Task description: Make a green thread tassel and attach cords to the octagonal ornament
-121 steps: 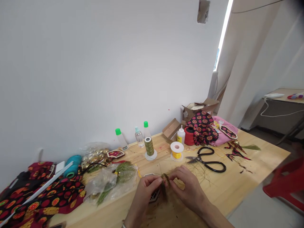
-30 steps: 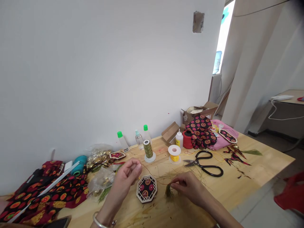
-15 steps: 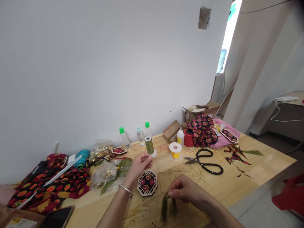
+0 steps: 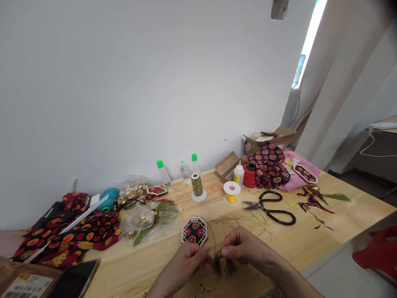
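Observation:
My right hand (image 4: 243, 246) pinches the top of a dark green thread tassel (image 4: 218, 265), whose strands hang down over the table. Close by on the left, my left hand (image 4: 192, 261) has its thumb and fingers pressed together near the tassel's top; what they hold, if anything, is too fine to make out. Just beyond the left hand lies an octagonal pendant (image 4: 194, 230) with a pale lattice frame and dark patterned fabric, its lower edge partly covered by that hand. A thin reddish cord (image 4: 214, 240) runs between the pendant and the tassel.
Black-handled scissors (image 4: 269, 208), a yellow thread spool (image 4: 232, 193) and a green thread cone (image 4: 197, 185) stand beyond my hands. Loose green threads (image 4: 248, 219) are strewn nearby. Plastic bags (image 4: 138, 221), patterned fabric (image 4: 93, 234) and a phone (image 4: 76, 279) lie left.
My left hand has come down from beside the thread cone to the tassel, in front of the pendant. My right hand keeps its pinch on the tassel. The view has shifted slightly.

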Tool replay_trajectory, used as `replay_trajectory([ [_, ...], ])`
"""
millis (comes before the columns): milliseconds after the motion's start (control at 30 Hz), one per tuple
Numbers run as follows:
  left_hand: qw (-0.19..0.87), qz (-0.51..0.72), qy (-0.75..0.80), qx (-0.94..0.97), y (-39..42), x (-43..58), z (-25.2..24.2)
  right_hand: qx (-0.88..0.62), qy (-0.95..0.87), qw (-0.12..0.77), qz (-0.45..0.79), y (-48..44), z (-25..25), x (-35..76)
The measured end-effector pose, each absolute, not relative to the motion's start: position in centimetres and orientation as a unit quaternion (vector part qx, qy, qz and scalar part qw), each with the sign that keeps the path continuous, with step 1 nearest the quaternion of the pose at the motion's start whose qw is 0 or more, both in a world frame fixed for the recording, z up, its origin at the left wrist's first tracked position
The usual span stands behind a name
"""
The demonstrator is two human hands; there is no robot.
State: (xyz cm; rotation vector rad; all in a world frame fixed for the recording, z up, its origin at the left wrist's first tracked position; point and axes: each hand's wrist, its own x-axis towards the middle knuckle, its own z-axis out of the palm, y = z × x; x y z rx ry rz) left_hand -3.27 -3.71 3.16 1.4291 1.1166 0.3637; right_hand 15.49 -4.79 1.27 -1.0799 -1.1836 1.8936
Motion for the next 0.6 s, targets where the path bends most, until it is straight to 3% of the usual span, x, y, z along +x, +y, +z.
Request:
replay_trajectory([
  [267, 0.741, 0.203, 0.460, 0.445, -4.3, -2.4, 2.3, -0.410, -0.516, 0.315, 0.683, -5.3, 1.3, 15.3],
  [467, 0.653, 0.300, 0.495, 0.488, -3.6, -2.7, 2.8, -0.421, -0.526, 0.306, 0.673, -5.4, 0.9, 15.3],
  [600, 0.633, 0.340, 0.439, 0.539, -3.8, -2.1, 3.4, -0.422, -0.538, 0.303, 0.664, -5.3, 0.7, 15.1],
])
